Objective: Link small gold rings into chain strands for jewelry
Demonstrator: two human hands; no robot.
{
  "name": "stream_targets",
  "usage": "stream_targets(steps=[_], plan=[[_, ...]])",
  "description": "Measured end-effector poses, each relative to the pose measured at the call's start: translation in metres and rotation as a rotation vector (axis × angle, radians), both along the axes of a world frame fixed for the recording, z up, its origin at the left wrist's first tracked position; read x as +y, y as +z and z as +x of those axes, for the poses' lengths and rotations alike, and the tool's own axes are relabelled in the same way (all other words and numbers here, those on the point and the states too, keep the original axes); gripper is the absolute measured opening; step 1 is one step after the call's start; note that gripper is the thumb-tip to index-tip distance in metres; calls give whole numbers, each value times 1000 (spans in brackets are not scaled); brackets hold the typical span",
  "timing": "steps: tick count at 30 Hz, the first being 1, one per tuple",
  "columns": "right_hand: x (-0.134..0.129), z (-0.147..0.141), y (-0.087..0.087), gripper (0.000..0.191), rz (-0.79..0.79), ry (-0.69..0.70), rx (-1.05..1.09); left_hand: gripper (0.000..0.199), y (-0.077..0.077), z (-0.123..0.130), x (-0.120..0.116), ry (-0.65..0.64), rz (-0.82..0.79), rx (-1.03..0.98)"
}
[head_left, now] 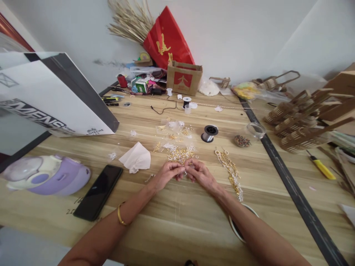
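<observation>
Fingertips of my left hand (171, 172) and my right hand (200, 173) meet in a pinch low over the table. Both hands are closed; whatever lies between the fingers is too small and too covered to name. Just beyond them spreads a pile of small gold and silver beads (180, 153). Right of my right hand lies a bundle of gold and silver bead strands (231, 171) with rings at one end. A spool of fine wire (209, 133) stands behind that hand. Left of my left hand are a crumpled tissue (135, 158) and a short silver piece (150, 178).
At the left are a black phone (98, 192), a purple bottle (59, 175) and a large white box (55, 99). A glass jar (255, 131) of dark beads lies at right, near a yellow-handled screwdriver (323, 168). A round-rimmed object (234, 225) sits under my right forearm.
</observation>
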State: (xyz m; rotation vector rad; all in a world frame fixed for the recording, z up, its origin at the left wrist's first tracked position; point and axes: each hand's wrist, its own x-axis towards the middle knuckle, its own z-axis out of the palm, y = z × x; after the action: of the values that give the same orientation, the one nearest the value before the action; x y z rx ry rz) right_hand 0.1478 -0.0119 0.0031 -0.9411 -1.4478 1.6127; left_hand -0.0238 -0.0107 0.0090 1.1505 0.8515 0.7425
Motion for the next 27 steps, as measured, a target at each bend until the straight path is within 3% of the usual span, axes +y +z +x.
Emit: stream_targets(steps=[18,23,27], plan=[[-3,-1,1,30,45,-9,-43,18,-7,0,0,17,-12,3],[-2,0,1,31,31,-10,-50,18,-4,-1,-1,-23,9,-21],[-1,1,5,32,21,-50,-95,22,0,-1,-1,27,13,36]])
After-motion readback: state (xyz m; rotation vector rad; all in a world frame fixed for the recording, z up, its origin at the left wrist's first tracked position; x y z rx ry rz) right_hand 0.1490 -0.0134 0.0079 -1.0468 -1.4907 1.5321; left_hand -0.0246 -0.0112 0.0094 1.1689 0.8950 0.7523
